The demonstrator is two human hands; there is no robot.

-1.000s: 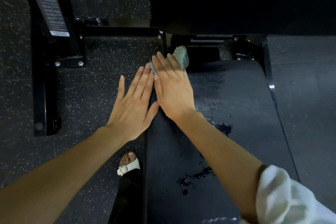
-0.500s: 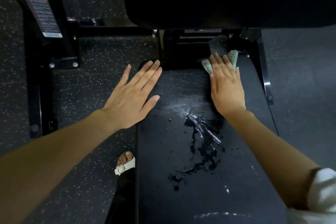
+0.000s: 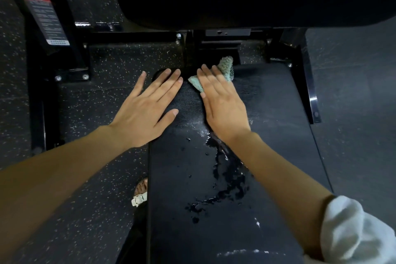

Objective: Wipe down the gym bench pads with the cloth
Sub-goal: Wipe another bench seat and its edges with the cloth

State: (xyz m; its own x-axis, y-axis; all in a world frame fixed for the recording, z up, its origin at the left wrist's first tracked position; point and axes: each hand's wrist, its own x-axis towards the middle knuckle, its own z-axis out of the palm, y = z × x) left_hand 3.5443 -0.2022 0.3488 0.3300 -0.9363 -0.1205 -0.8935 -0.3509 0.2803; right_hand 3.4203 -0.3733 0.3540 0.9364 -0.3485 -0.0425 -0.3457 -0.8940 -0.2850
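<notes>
Right hand (image 3: pixel 222 105) flat on the crumpled teal cloth (image 3: pixel 225 67), left hand (image 3: pixel 145 111) splayed empty. I bet it just smears the near puddle (image 3: pixel 230 174) across the black vinyl pad (image 3: pixel 278 135).

White rolled sleeve (image 3: pixel 355 231), white buckled sandal (image 3: pixel 139 199)

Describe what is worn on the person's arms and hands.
The left hand and right hand are bare: no gloves, rings or watch show. The left forearm is uncovered as far as the frame shows. A crumpled white sleeve is bunched near the right elbow.
</notes>
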